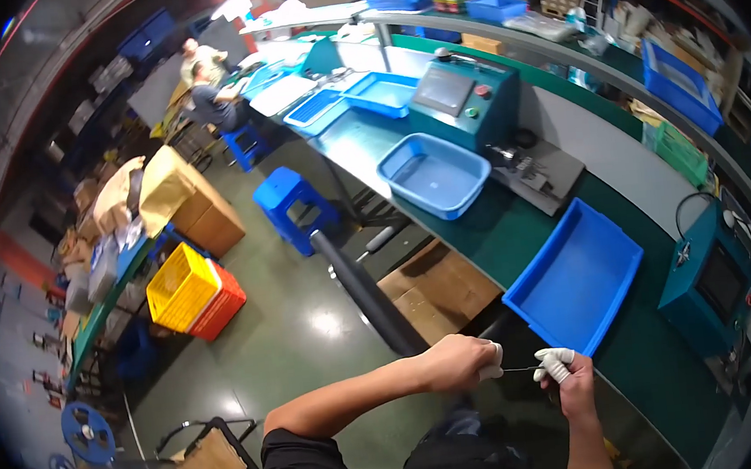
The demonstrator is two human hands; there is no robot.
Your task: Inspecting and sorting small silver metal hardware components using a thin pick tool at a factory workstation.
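Note:
A short, thin wire-like strand (520, 369) runs between my hands, over the near edge of the bench. My left hand (462, 359) is closed on one end of it, with white covers on the fingertips. Opposite, my right hand (572, 384) pinches the other end, its thumb and fingers also in white covers. The strand is too small to name more exactly. Just beyond my right hand lies a large blue plastic tray (574, 279) on the green bench top (648, 389), and I see nothing in it.
Further along the bench stand a lighter blue basin (435, 174), a small metal fixture (523, 166) and a teal machine with a screen (462, 99). Another teal unit (715, 283) is at the right. A chair armrest (363, 294) and blue stool (294, 202) stand left; two people sit far off.

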